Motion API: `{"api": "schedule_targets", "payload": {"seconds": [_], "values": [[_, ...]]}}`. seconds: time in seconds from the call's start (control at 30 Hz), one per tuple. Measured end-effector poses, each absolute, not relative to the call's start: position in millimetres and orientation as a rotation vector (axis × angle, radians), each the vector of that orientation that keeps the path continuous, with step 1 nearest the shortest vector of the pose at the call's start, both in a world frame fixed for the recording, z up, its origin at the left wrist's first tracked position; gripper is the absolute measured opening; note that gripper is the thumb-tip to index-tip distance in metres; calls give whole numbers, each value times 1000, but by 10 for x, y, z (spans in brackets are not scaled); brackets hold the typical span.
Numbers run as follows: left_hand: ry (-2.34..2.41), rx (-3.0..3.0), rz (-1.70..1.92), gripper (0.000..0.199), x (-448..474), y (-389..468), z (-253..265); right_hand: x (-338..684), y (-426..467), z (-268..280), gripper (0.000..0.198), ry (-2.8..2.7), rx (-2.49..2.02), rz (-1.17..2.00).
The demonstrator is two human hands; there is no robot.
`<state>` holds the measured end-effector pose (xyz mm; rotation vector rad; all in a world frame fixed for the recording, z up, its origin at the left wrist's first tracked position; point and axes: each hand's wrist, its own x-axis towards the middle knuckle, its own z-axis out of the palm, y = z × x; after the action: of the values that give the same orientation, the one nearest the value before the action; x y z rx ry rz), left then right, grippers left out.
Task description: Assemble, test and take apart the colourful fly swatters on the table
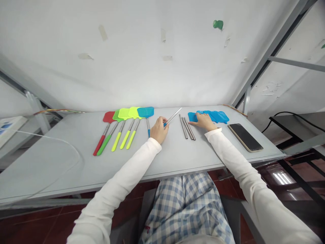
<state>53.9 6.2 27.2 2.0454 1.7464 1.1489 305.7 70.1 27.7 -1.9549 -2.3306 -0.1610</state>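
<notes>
My left hand (159,130) is closed around the blue grip (165,124) of a fly swatter handle. Its bare metal rod (174,115) points up and to the right, with no head on it. Over at the right, my right hand (205,122) has its fingers and thumb on the leftmost blue fly swatter head (192,117). More blue heads (221,117) lie overlapped beside it. Between my hands rest several loose metal tubes (188,128). Just left of my left hand lies a blue fly swatter (146,112), its handle partly hidden by that hand.
Left of centre, a row holds a red fly swatter (109,117), a green one (104,145) and several yellow ones (124,113). A phone (245,137) lies at the right of the grey table (162,162). A white cable (73,149) curves across the left side. The wall stands behind.
</notes>
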Motion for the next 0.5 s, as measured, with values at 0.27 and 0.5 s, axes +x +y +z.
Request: {"api": "schedule_targets", "payload": {"seconds": [0.27,0.5], "values": [[1140,1277,1062,38,609,52,356,2966,597,476,41,-2078,-1935,-304],[877,1102,965,44,685,3,330,3109,698,607,45,-1360,-1466,37]]}}
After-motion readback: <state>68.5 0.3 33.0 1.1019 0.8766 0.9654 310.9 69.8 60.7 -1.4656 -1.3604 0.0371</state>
